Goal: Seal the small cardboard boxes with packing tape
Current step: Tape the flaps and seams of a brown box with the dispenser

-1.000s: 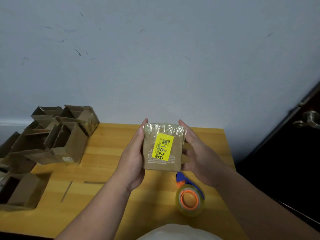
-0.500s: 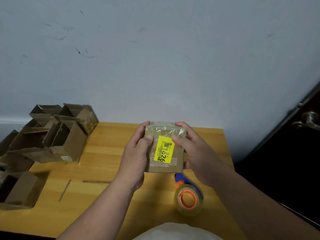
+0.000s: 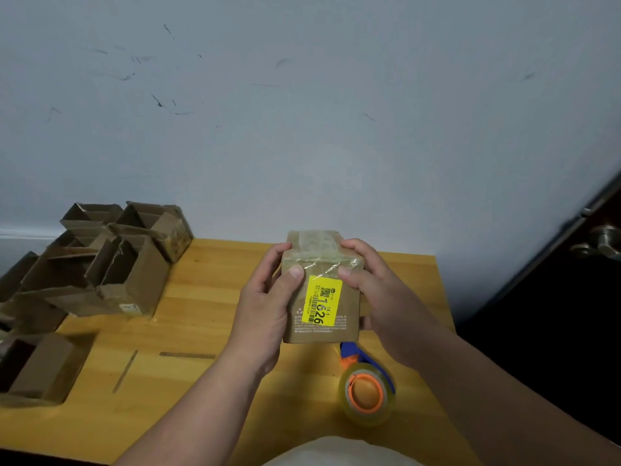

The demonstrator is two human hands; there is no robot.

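Observation:
I hold a small brown cardboard box (image 3: 347,297) with a yellow label above the wooden table (image 3: 201,304). Clear tape runs over its top and down onto the near face. My left hand (image 3: 265,307) grips the box's left side, thumb pressing the tape near the top edge. My right hand (image 3: 379,294) grips the right side, its thumb pressing the tape at the top right. A roll of clear packing tape (image 3: 366,393) on a blue and orange dispenser lies on the table just below the box.
Several open cardboard boxes (image 3: 111,260) are piled at the table's left, one more open box (image 3: 37,368) nearer at the left edge. A pale wall stands behind the table. A dark door with a metal handle (image 3: 601,243) is at the right.
The box has tilted so its taped top shows. Both thumbs moved from the sides onto the near face and now press the tape at the top edge.

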